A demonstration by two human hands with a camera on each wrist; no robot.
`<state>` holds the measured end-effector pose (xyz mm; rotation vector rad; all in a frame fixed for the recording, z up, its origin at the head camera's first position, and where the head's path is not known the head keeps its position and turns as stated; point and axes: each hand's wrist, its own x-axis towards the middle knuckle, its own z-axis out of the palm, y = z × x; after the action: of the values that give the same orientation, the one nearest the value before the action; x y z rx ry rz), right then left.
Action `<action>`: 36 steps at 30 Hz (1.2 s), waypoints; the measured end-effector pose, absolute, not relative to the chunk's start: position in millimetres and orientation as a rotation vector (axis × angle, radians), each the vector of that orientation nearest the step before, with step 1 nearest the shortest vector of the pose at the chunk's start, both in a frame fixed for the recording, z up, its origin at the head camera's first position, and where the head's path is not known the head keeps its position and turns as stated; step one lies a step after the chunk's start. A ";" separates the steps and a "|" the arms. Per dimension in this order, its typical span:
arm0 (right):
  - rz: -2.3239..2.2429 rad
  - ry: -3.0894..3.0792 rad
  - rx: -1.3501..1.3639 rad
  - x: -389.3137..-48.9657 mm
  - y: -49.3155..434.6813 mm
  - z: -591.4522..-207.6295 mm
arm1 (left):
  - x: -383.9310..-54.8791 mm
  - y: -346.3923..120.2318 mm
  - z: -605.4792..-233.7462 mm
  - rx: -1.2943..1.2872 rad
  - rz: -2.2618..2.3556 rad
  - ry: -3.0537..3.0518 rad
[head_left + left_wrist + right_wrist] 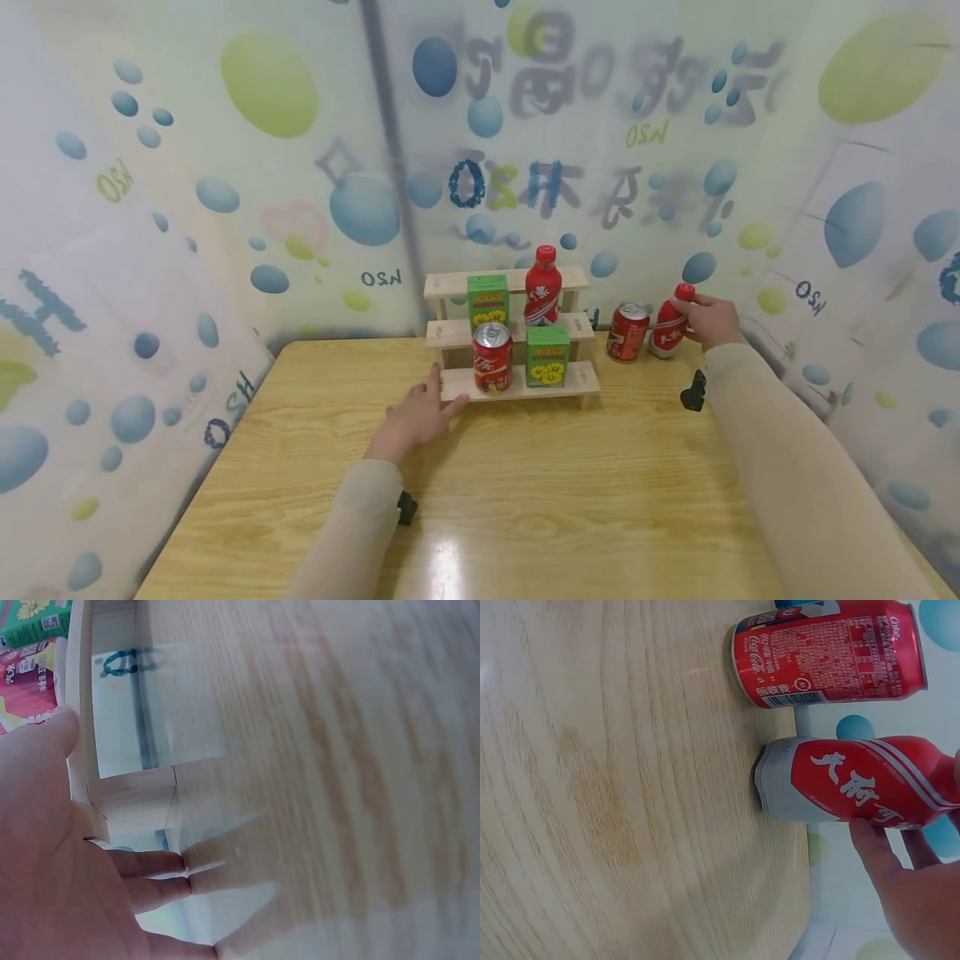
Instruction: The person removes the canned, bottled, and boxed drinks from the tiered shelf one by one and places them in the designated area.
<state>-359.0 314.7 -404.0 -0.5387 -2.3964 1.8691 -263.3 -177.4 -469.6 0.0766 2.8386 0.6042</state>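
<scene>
My right hand point(712, 320) grips a red cola bottle point(669, 325) around its upper part. The bottle leans a little to the right, its base at the tabletop; the right wrist view shows its silver lower part and white lettering. Close on its left stands a red cola can point(829, 656). At the left end of a three-tier wooden rack point(450, 387), my left hand point(422, 414) rests with its thumb against the lowest board's front edge. Its other fingers point(154, 864) reach down to the table, fairly straight, in the left wrist view.
The lowest tier bears a red can point(492, 367) and a green drink box point(547, 358). Higher up stand another green box point(487, 298) and a red bottle point(543, 292). Behind the wooden table point(525, 492) hangs a patterned curtain point(315, 167), also along both sides.
</scene>
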 end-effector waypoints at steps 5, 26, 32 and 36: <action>1.855 -2.400 -0.538 -359.8 315.1 -405.5 | -262.7 -177.9 -468.3 0.074 0.608 2.838; 1.760 -2.526 -0.367 -359.0 325.4 -376.6 | -265.2 -179.5 -469.2 0.066 0.617 2.825; 1.736 -2.557 -0.291 -353.8 322.0 -354.3 | -264.2 -179.8 -469.9 0.092 0.614 2.827; 1.702 -2.567 -0.243 -353.8 319.3 -344.2 | -264.0 -179.4 -469.7 0.096 0.620 2.826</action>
<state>-353.8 319.3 -344.2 -0.2426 -2.5673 1.7025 -264.0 -179.4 -469.7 0.0955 2.8264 0.6199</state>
